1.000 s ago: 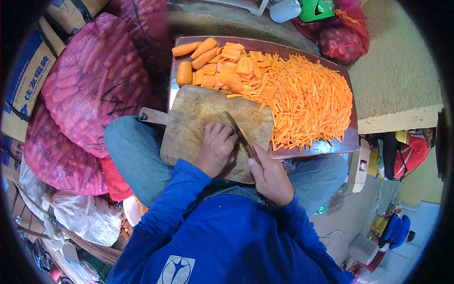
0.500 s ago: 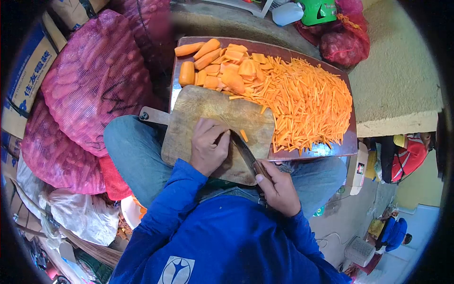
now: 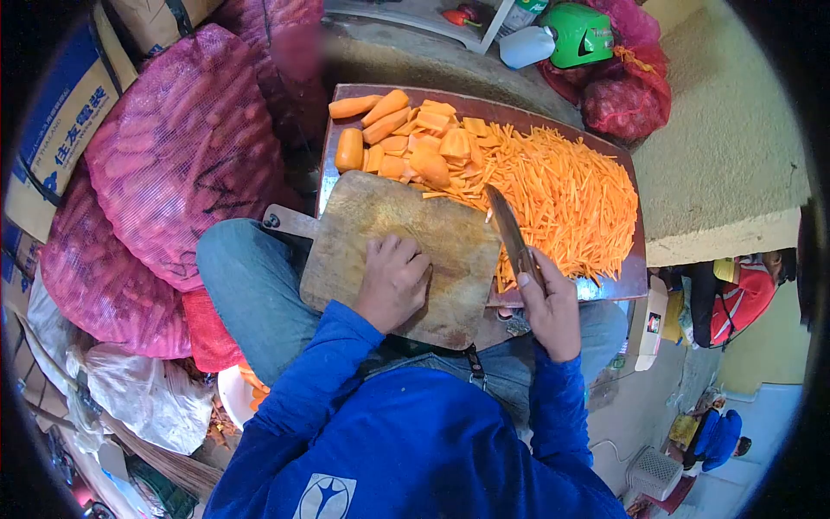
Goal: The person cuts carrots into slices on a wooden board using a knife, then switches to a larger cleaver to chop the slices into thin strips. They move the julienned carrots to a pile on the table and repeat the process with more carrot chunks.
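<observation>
A worn wooden cutting board [image 3: 380,216] lies across my lap and a dark tray [image 3: 635,268]. My left hand [image 3: 393,281] rests fist-like on the board's near part; I cannot see anything in it. My right hand [image 3: 549,307] grips a knife [image 3: 510,229] by the handle, its blade pointing away over the board's right edge toward a large heap of thin carrot sticks [image 3: 562,199]. Carrot chunks and slices [image 3: 406,143] are piled at the tray's far left.
Pink mesh sacks of carrots [image 3: 186,147] are stacked at my left beside cardboard boxes [image 3: 56,130]. A green helmet [image 3: 584,35] and a red sack [image 3: 627,95] lie beyond the tray. White plastic bags [image 3: 147,394] sit at lower left. Another person [image 3: 748,290] is at the right.
My right hand has swung the knife from the board's middle out to its right edge, and the small carrot bit on the board is gone. My left hand stayed on the board.
</observation>
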A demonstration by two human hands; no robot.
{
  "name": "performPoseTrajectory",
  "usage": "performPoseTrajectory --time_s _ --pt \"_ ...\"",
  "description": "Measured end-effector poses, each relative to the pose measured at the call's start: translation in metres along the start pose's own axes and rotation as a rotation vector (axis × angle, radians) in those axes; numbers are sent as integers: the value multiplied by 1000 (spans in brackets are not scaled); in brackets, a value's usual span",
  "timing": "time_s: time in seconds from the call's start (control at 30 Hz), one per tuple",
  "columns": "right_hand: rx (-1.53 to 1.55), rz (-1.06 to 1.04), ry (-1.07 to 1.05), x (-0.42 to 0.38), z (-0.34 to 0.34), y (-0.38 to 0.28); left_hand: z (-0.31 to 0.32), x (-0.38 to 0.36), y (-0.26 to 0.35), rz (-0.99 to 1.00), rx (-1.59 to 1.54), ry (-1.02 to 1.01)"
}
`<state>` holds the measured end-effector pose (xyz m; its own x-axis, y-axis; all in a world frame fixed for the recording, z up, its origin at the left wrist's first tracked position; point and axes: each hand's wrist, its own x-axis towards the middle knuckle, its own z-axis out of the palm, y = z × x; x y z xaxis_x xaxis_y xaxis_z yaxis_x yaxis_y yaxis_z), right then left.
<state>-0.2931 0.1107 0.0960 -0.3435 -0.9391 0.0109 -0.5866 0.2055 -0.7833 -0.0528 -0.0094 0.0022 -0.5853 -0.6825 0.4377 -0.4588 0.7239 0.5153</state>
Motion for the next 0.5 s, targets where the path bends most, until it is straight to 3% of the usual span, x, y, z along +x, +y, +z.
performPoseTrajectory --time_s 0.23,0.33,0.43,0.5 --pt "35 66 -120 -11 17 -4 -1 0 0 20 9 14" --pt "79 -68 -17 -14 16 -4 -1 1 0 10 27 -2" --pt "-116 -108 -141 -11 15 6 -6 3 -2 6 -50 49" --pt "-113 -93 -185 -11 12 4 -15 9 3 -137 -332 143"
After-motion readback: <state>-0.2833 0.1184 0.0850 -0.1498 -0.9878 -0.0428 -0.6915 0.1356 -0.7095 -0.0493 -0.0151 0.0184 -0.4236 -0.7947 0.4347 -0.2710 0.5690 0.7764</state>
